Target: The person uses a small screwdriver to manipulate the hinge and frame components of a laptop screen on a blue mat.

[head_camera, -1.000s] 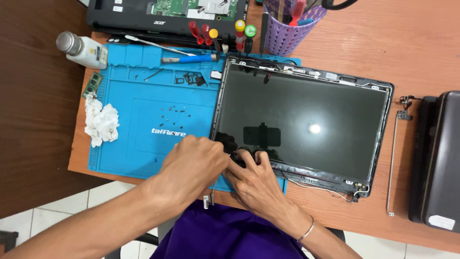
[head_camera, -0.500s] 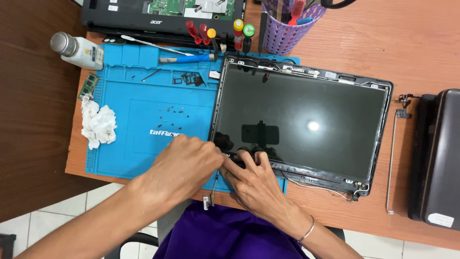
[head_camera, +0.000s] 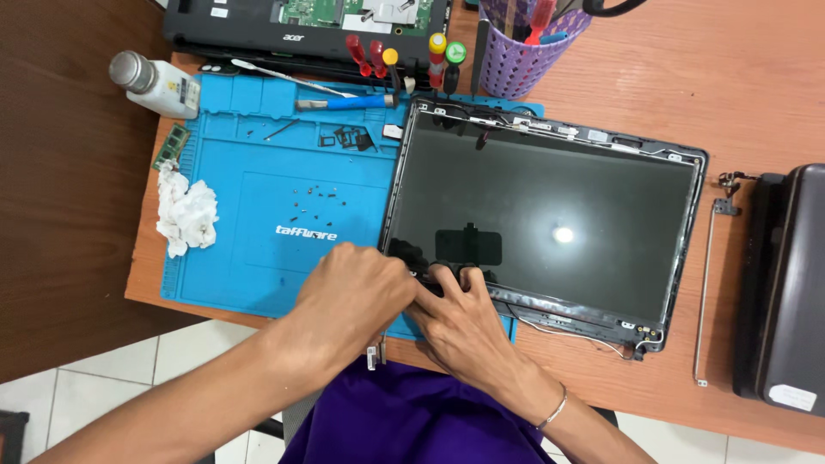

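Note:
A laptop screen panel (head_camera: pixel 550 215) lies flat in its dark lid frame, half on a blue repair mat (head_camera: pixel 258 215) and half on the wooden desk. Both my hands work at its near left corner. My left hand (head_camera: pixel 357 296) is curled over the corner and hides what is under its fingers. My right hand (head_camera: pixel 464 322) lies beside it, with its fingertips on the panel's lower edge and a thin bracelet on the wrist. Loose thin cables (head_camera: pixel 567 331) run along the frame's bottom edge.
Small screws (head_camera: pixel 314 202) are scattered on the mat, with a blue-handled tool (head_camera: pixel 348 102) at its top. A white wad of tissue (head_camera: pixel 185 215) and a bottle (head_camera: pixel 155 84) lie left. An opened laptop base (head_camera: pixel 301 26), a purple tool cup (head_camera: pixel 524 51), a hinge strip (head_camera: pixel 713 283) and a dark case (head_camera: pixel 786 283) surround the panel.
Both hands stay at the panel's near left corner with only small finger shifts. The view has drifted slightly.

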